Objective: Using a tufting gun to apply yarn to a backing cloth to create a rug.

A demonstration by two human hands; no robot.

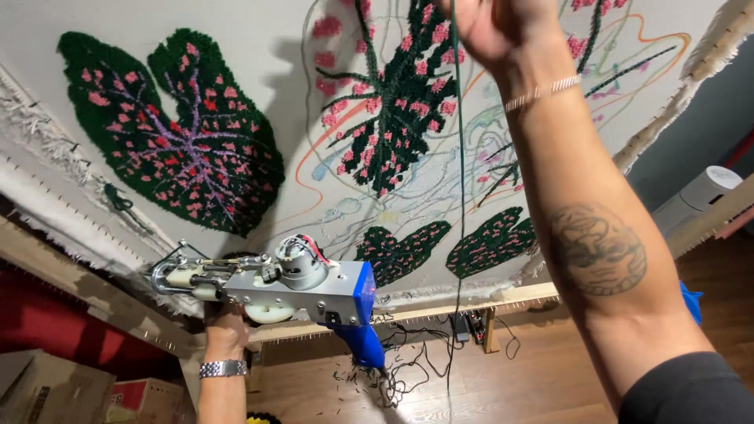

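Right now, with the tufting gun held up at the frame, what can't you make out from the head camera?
- Right hand: fingers cut off by the top edge, so its grip on the dark yarn strand is unseen.
- Left hand: fingers hidden behind the tufting gun.
- Gun's needle tip: too small and cluttered to tell whether it touches the cloth.
- Cardboard boxes: cut off by the bottom-left corner.

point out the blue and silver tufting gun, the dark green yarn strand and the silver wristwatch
blue and silver tufting gun (294,292), head view, on its silver body
dark green yarn strand (458,157), head view, mid-length
silver wristwatch (223,368), head view, on its band
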